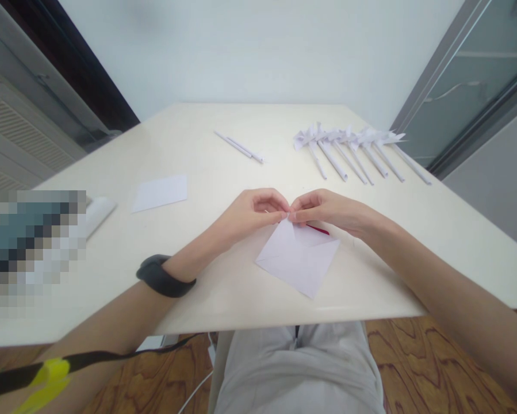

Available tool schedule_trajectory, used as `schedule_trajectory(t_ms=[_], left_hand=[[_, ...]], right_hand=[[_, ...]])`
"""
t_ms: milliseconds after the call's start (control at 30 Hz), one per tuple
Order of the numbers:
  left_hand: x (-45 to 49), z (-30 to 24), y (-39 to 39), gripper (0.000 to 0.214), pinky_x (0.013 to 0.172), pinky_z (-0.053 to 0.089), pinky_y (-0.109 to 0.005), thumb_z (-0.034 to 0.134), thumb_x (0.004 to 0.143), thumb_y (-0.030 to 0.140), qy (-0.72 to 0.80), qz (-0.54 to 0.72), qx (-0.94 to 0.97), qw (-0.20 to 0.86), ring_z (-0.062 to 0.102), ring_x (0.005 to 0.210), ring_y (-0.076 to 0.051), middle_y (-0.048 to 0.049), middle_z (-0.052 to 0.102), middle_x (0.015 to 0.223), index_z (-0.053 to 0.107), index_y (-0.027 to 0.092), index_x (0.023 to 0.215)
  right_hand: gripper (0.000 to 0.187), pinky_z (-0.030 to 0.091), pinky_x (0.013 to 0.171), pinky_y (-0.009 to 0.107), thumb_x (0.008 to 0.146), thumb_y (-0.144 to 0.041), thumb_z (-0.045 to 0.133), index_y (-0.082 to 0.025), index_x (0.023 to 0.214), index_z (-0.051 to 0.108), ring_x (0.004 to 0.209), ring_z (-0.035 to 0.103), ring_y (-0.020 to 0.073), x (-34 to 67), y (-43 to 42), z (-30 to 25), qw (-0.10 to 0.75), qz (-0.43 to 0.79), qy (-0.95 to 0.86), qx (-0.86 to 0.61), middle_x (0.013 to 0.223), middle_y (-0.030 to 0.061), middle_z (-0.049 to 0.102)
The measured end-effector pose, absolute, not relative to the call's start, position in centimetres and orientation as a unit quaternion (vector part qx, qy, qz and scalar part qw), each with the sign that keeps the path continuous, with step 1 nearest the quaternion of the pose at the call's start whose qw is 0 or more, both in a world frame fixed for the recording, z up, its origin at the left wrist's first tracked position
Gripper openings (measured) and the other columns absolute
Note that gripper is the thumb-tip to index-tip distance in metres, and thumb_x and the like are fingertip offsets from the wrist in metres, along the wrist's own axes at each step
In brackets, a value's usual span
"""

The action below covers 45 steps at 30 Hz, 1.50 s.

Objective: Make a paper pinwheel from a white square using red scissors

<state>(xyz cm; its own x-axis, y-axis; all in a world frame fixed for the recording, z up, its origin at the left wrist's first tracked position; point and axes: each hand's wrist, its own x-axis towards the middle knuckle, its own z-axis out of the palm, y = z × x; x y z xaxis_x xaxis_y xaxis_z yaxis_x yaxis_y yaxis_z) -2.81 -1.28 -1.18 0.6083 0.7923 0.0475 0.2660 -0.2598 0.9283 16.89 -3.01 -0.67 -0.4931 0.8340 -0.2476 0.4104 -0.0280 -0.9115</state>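
Observation:
A square white sheet of paper (299,261) with crease lines lies near the front of the table, one corner pointing away from me. At that far corner my left hand (267,206) pinches the paper between thumb and fingers. My right hand (312,206) pinches the same corner from the other side, the fingertips of both hands touching or almost so. Under the paper's right side shows a thin red object (317,229), mostly hidden, so its kind is unclear.
Several white paper pinwheels (348,144) on rolled sticks lie in a row at the back right. Two rolled paper sticks (240,146) rest at the back middle. A stack of white paper (161,193) lies to the left on the white table (223,293). Something pixelated stands at far left.

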Motion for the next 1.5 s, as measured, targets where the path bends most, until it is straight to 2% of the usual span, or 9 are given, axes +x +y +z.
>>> schedule_trajectory(t_ms=[533, 967, 1167, 1500], left_hand=[[-3.13, -1.49, -1.00, 0.020, 0.074, 0.050, -0.030, 0.059, 0.078, 0.027, 0.353, 0.271, 0.726, 0.524, 0.064, 0.086, -0.019, -0.0056, 0.069, 0.090, 0.063, 0.016, 0.095], [-3.13, -1.32, -1.18, 0.018, 0.069, 0.048, -0.026, 0.059, 0.077, 0.027, 0.359, 0.276, 0.726, 0.518, 0.064, 0.079, -0.016, -0.0041, 0.069, 0.085, 0.065, 0.017, 0.092], [-3.28, -1.34, -1.12, 0.017, 0.066, 0.048, -0.025, 0.058, 0.078, 0.026, 0.364, 0.280, 0.720, 0.520, 0.063, 0.077, -0.016, -0.0039, 0.068, 0.084, 0.063, 0.017, 0.092], [-3.02, -1.25, -1.24, 0.016, 0.066, 0.047, -0.025, 0.060, 0.076, 0.028, 0.364, 0.273, 0.731, 0.508, 0.062, 0.076, -0.015, -0.0038, 0.068, 0.082, 0.064, 0.016, 0.088]], right_hand=[[0.018, 0.023, 0.045, 0.024, 0.081, -0.030, 0.053, -0.015, 0.073, 0.058, 0.049, 0.035, 0.0062, 17.05, -3.03, -0.70, 0.211, 0.558, -0.663, -0.451, 0.064, -0.0019, 0.047], [0.008, 0.023, 0.045, 0.024, 0.074, -0.022, 0.057, -0.015, 0.074, 0.061, 0.049, 0.035, 0.0063, 17.02, -2.94, -0.67, 0.221, 0.576, -0.651, -0.443, 0.062, -0.0029, 0.046], [0.011, 0.029, 0.050, 0.023, 0.074, -0.024, 0.058, -0.014, 0.077, 0.063, 0.055, 0.041, 0.0075, 16.98, -3.14, -0.36, 0.233, 0.576, -0.643, -0.447, 0.066, -0.0013, 0.050], [0.011, 0.028, 0.050, 0.024, 0.074, -0.025, 0.058, -0.017, 0.079, 0.063, 0.055, 0.040, 0.0078, 16.93, -3.16, -0.38, 0.222, 0.551, -0.660, -0.459, 0.069, -0.0016, 0.051]])
